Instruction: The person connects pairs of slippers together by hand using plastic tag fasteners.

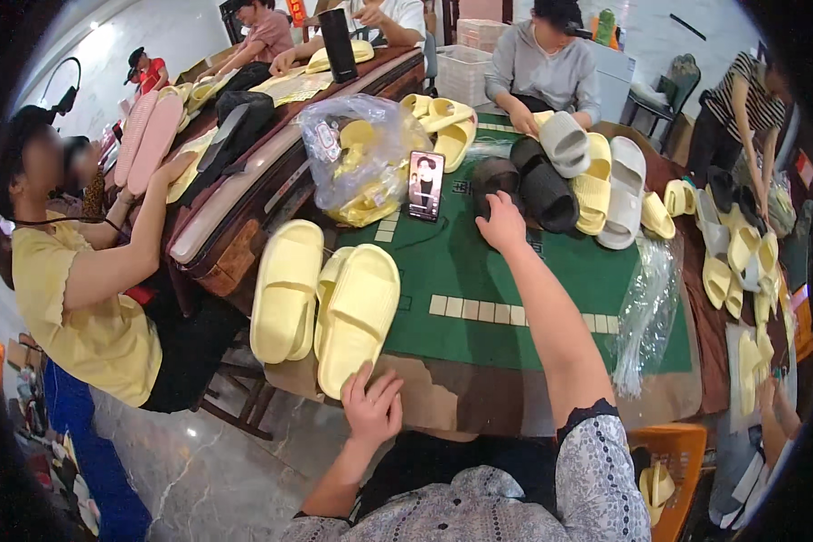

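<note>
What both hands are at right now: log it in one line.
left hand: at pale yellow slipper | right hand: at dark slipper | nearby: lit phone, clear plastic bag, green mat

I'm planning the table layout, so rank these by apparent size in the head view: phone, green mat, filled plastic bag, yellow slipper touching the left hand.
1. Green mat
2. Plastic bag and yellow slipper touching the left hand: unsure, as the slipper looks nearer the camera
3. Phone
</note>
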Demonstrator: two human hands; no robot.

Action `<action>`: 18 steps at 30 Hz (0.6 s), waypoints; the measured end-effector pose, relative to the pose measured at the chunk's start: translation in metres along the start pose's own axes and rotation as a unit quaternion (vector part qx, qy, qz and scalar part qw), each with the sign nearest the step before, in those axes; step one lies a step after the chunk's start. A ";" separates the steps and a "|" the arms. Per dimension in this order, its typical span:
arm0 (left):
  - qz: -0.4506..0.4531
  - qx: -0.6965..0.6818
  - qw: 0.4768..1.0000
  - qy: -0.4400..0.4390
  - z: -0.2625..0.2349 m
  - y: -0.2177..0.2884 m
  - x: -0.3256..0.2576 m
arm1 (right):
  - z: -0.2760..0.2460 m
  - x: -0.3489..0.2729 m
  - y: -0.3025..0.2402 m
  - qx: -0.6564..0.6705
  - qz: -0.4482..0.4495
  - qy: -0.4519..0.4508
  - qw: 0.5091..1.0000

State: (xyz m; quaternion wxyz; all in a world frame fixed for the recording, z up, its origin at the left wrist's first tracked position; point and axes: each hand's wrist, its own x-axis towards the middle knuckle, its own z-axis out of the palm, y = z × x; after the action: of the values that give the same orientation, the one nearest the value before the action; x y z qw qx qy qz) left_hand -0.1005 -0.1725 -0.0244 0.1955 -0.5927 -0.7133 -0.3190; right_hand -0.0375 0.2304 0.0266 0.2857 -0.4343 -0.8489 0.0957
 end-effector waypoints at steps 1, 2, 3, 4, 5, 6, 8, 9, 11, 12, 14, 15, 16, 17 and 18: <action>-0.007 0.001 1.000 0.000 0.002 -0.001 -0.003 | 0.001 0.005 -0.003 -0.028 0.005 -0.017 0.999; -0.014 0.002 1.000 -0.001 0.003 0.000 -0.005 | 0.002 0.008 -0.005 -0.056 0.011 -0.033 0.998; -0.027 -0.011 1.000 0.005 0.002 0.004 -0.002 | 0.003 0.008 -0.005 -0.099 -0.007 -0.032 0.995; -0.028 -0.011 1.000 0.006 0.004 0.003 -0.003 | 0.003 0.011 -0.004 -0.101 -0.006 -0.033 0.994; -0.029 -0.012 0.999 0.008 0.005 0.002 -0.003 | 0.001 0.015 -0.002 -0.109 0.008 -0.073 0.991; -0.030 -0.008 0.999 0.007 0.005 0.001 -0.003 | 0.000 0.016 -0.005 -0.114 0.020 -0.115 0.987; -0.030 -0.007 1.000 0.001 0.005 0.003 0.000 | -0.002 0.005 -0.007 -0.142 0.003 -0.103 0.984; -0.028 -0.005 1.000 -0.002 0.005 0.004 0.002 | -0.006 -0.001 -0.011 -0.171 0.001 -0.117 0.978; -0.022 -0.001 1.000 0.003 0.008 0.002 0.002 | -0.014 -0.018 -0.015 -0.208 -0.010 -0.127 0.970; -0.022 -0.003 1.000 0.008 0.010 0.002 0.002 | -0.021 -0.029 -0.014 -0.201 -0.020 -0.131 0.971; -0.021 -0.004 1.000 0.011 0.010 0.004 0.004 | -0.036 -0.053 -0.012 -0.188 -0.041 -0.154 0.969; -0.023 -0.002 1.000 0.013 0.009 0.003 0.004 | -0.041 -0.066 -0.013 -0.187 -0.053 -0.163 0.967; -0.022 -0.004 1.000 0.016 0.007 0.002 0.004 | -0.055 -0.081 -0.019 -0.188 -0.065 -0.171 0.965; -0.023 -0.006 1.000 0.020 0.006 0.001 0.004 | -0.064 -0.097 -0.019 -0.177 -0.079 -0.177 0.965; -0.022 -0.005 0.999 0.028 0.003 0.001 0.005 | -0.074 -0.113 -0.022 -0.170 -0.091 -0.185 0.964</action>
State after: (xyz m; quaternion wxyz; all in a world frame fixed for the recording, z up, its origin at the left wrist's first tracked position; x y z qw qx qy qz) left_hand -0.1004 -0.1667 -0.0230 0.2050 -0.5686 -0.7190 -0.3430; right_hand 0.0407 0.1213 0.0508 0.0534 -0.3721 -0.9267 0.0022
